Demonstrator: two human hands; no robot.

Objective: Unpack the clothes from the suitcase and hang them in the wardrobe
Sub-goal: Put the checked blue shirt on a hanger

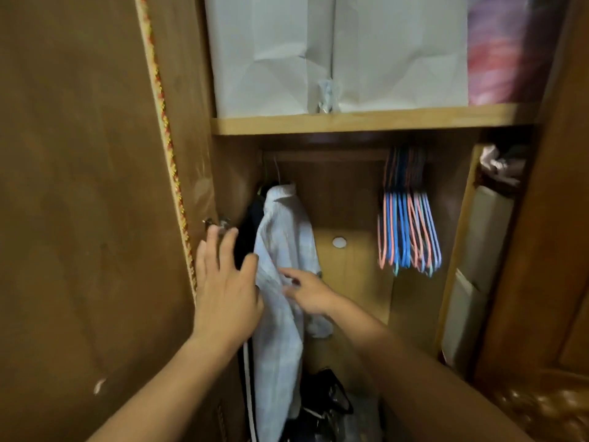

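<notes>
A pale blue-white shirt [280,237] hangs on a hanger at the left end of the wardrobe's hanging space. A dark garment [250,224] hangs behind it, against the left wall. My left hand [228,282] is spread with straight fingers at the shirt's left edge, its thumb against the cloth. My right hand [307,291] reaches in from the right and touches the shirt's front with extended fingers. A bunch of empty pink and blue hangers [409,231] hangs at the right of the rail. The suitcase is out of view.
The open wardrobe door [89,202] stands at the left. A wooden shelf [366,121] above holds white bags [334,52] and a pink bundle [500,55]. Dark items [325,400] lie on the wardrobe floor. Side shelves at the right hold folded things [487,237].
</notes>
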